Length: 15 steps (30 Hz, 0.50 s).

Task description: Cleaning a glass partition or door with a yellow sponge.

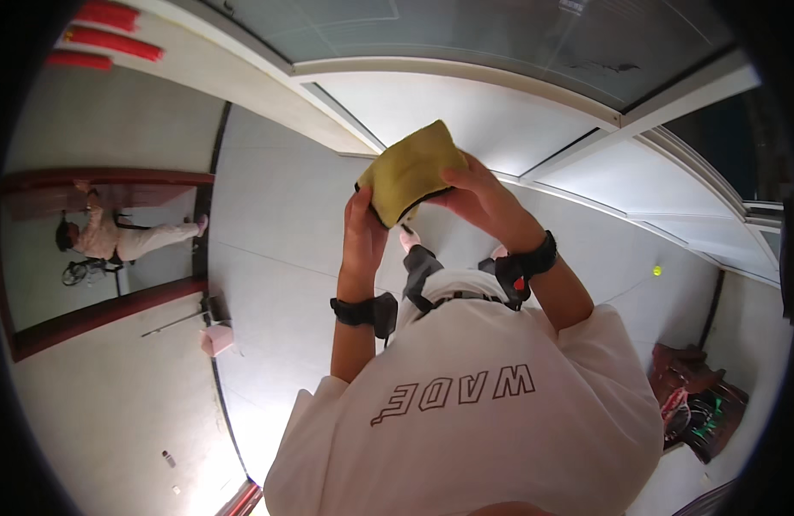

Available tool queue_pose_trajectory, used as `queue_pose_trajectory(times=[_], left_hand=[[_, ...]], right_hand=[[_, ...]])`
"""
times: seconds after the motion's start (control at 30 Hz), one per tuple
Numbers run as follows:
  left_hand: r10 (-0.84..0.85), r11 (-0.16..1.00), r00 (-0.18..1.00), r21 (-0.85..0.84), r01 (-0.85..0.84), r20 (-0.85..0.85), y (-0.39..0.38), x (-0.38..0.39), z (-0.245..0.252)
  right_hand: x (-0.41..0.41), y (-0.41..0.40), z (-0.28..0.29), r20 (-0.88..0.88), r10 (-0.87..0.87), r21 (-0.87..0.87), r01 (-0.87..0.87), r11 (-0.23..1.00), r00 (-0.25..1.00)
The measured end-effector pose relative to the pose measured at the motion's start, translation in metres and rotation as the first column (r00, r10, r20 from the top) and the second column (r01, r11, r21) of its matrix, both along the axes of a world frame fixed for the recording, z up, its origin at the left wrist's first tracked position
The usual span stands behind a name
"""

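A yellow cloth [410, 169] with dark edging, folded into a pad, is held up in front of me between both hands. My left hand [364, 219] grips its lower left corner, thumb on the near face and fingers behind. At its right side my right hand [477, 193] holds the edge, the thumb lying on the cloth and the other fingers partly hidden beneath it. Black devices are strapped around both wrists. Beyond the cloth stands a white-framed panel unit [461, 68] with glass in its upper part.
Through a red-framed doorway [106, 290] at the left, another person [113, 238] stands near a bicycle. A pink bin [217, 340] is by the left wall. A yellow ball [657, 271] lies on the floor at the right, near a dark chair [687, 367] with things on it.
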<state>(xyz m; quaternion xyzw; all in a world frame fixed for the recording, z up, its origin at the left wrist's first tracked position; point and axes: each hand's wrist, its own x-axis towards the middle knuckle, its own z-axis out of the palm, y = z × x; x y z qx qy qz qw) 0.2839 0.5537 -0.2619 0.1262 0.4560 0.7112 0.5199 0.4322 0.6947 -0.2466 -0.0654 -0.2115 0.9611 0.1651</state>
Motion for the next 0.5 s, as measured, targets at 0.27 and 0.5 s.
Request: queue_pose_trajectory(times=[0.27,0.5], left_hand=[[-0.112,0.987,0.993,-0.118,0.106,-0.043,-0.009,-0.027,-0.048],[-0.417,0.895,0.908,-0.159,0.416,0.026,0.001,-0.086,-0.048]], right_hand=[[-0.031,-0.022,-0.067,0.275,-0.162,-0.189,0.218,0.957,0.948],[-0.078,0.005,-0.061,0.528,-0.673,0.477,0.475,0.739,0.517]])
